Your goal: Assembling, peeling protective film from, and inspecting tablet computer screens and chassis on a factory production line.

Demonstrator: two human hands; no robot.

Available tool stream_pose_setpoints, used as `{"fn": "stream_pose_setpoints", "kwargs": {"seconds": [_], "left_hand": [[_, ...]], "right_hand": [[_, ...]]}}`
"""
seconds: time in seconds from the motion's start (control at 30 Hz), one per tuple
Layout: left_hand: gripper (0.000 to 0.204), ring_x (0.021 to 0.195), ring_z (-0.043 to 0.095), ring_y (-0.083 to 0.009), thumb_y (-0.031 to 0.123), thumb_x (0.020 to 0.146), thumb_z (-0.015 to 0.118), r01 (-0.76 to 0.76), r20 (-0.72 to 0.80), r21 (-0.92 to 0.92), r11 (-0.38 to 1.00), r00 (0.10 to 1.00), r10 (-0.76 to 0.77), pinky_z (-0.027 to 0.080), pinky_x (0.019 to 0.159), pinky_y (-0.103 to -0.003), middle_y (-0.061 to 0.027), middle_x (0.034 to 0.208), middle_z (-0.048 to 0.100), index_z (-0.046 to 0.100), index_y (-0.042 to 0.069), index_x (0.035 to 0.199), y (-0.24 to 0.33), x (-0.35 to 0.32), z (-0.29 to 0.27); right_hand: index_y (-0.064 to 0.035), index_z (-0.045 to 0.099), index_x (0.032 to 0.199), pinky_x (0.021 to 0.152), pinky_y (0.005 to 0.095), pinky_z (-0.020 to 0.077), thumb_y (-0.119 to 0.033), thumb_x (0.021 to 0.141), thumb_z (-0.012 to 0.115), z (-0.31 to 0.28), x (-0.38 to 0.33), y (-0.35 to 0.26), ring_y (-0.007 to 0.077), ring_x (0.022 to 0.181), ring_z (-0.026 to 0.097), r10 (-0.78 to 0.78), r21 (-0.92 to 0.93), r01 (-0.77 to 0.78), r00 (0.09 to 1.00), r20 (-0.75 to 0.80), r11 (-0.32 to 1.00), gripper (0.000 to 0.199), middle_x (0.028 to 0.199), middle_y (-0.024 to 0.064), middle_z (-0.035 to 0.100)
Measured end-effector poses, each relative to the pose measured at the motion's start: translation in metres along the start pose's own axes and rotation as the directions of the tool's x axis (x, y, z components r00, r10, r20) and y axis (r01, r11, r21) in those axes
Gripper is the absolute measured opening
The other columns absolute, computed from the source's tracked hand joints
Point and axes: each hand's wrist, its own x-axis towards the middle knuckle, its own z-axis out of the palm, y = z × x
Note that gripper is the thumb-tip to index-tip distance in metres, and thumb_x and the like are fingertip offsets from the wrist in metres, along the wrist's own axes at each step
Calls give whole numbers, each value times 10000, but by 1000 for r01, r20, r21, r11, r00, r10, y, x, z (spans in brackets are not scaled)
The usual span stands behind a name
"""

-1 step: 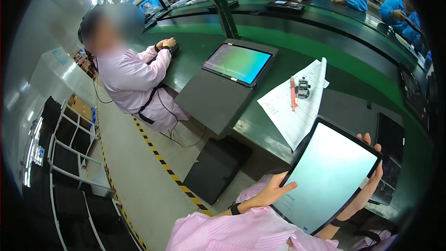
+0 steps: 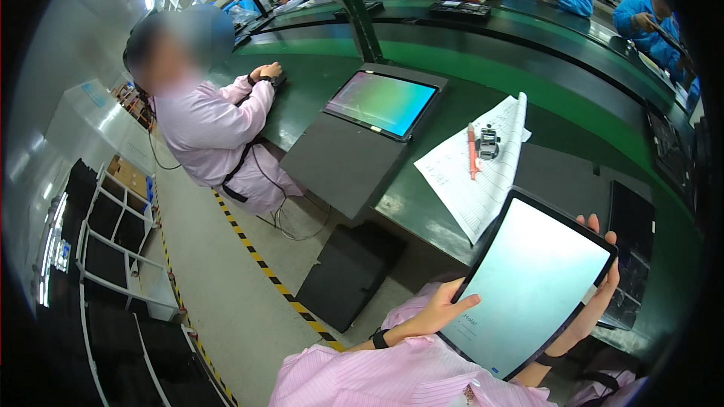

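Note:
Between my two hands is a tablet [image 2: 528,279] with a black rim, tilted, its pale screen lit with a little text near the lower end. My left hand [image 2: 443,309] grips its left edge, thumb lying over the glass. Along the opposite edge my right hand [image 2: 596,305] is wrapped around from behind, fingertips showing past the upper corner. Just beyond the tablet, a written-on paper sheet [image 2: 456,185] bears a red pen [image 2: 473,151] and a small black and silver object [image 2: 489,142] whose kind I cannot make out.
A second lit tablet [image 2: 383,104] lies on a dark grey mat [image 2: 332,164] on the green bench [image 2: 422,218]. Dark flat devices [image 2: 632,218] lie at the right. To the left sits a co-worker in pink [image 2: 215,124]. Shelving [image 2: 124,283] stands at far left; people in blue work across the line.

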Motion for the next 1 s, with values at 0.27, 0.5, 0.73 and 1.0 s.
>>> {"fn": "stream_pose_setpoints", "kwargs": {"seconds": [0.27,0.5,0.73,1.0], "left_hand": [[341,910,522,-73,191,922,560,-15,-10,2,1000,1000,15,443,791,-239,-35,1021,599,523,-40,1171,-5,0,-2],[321,918,528,-68,167,930,543,23,6,-42,999,1000,-23,445,787,-236,-38,1039,605,523,-37,1178,-1,-1,-1],[304,868,530,-66,169,915,567,2,-84,85,996,996,5,444,759,-234,-27,972,619,546,-46,1129,-8,1,-2],[281,834,506,-59,187,919,564,-39,-103,67,997,994,45,432,743,-227,-15,934,607,561,-35,1092,-10,1,3]], "right_hand": [[-63,522,1143,1010,452,381,-300,947,345,13,1,1,307,1218,428,-18,-8,17,990,-143,1000,355,1273,216,478],[-76,520,1117,1000,453,386,-299,940,331,12,2,3,312,1209,427,-3,23,6,993,-116,1000,342,1252,209,487],[-62,507,1124,1002,453,377,-301,927,398,11,1,3,331,1207,427,-17,30,22,990,-139,999,329,1250,219,491],[-48,513,1100,1001,456,381,-263,920,347,5,6,-7,346,1214,430,-3,-35,0,997,-77,999,325,1236,229,512]]}}
